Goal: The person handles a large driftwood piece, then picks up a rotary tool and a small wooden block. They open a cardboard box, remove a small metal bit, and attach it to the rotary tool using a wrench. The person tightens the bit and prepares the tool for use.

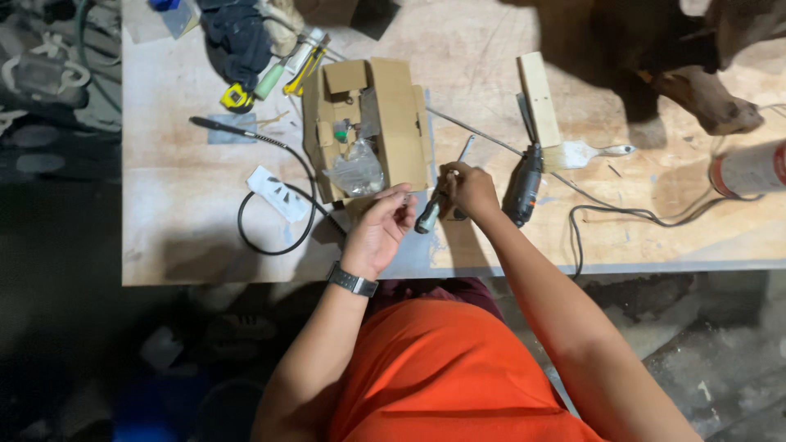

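Note:
My right hand [469, 188] grips a dark pen-like handpiece [428, 215] with a green band, near the table's front edge. My left hand [378, 229], with a dark watch on its wrist, is held just left of it, fingers pinched at the tool's end; whether a small bit sits between the fingertips is too small to tell. An open cardboard box [395, 123] with small parts and a clear plastic bag [357, 170] lies just beyond both hands. A black rotary tool [524, 187] lies right of my right hand, its cord trailing right.
A plywood table [180, 245] carries a black flexible shaft [270, 196], a white card [277, 193], a wood block [540, 98], a paintbrush [594, 151], a yellow tape measure [236, 99], screwdrivers [296, 65], dark cloth and a red-and-white can [749, 170]. Carved dark wood [704, 74] sits far right.

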